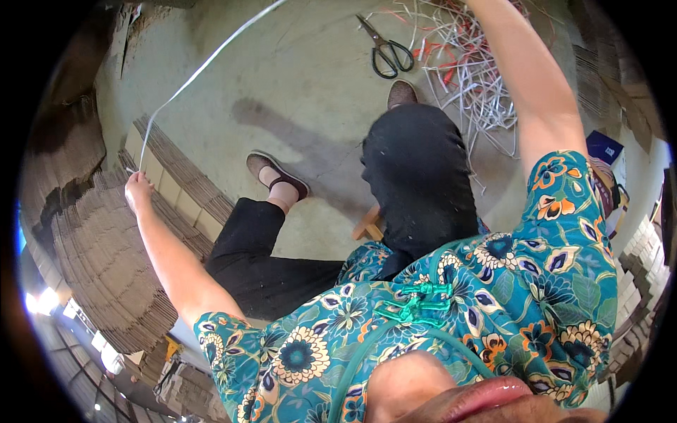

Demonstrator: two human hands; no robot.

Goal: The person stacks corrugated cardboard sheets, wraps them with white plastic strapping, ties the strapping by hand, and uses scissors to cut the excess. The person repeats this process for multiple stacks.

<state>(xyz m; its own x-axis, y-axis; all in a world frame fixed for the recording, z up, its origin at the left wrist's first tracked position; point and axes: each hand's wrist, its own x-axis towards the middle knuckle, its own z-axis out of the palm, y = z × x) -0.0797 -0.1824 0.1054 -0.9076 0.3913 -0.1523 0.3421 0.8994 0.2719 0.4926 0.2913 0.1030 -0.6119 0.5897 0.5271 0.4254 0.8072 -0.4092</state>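
My left hand (139,190) is stretched out to the left, its fingers closed on one end of a white plastic strap (206,67). From there the strap runs up in a loose curve and leaves the picture at the top. My right arm (532,77) reaches forward over a tangled heap of white and red strap pieces (483,84); the hand itself lies beyond the upper edge. Left of the heap, a pair of black-handled scissors (386,51) lies on the floor, its blades pointing away.
Stacks of flattened cardboard (106,247) stand along the left, with a lower row (187,183) beside my left hand. My feet rest on the concrete floor (303,92). Part of a wooden stool (368,224) shows under me. More cardboard (596,84) lies at the far right.
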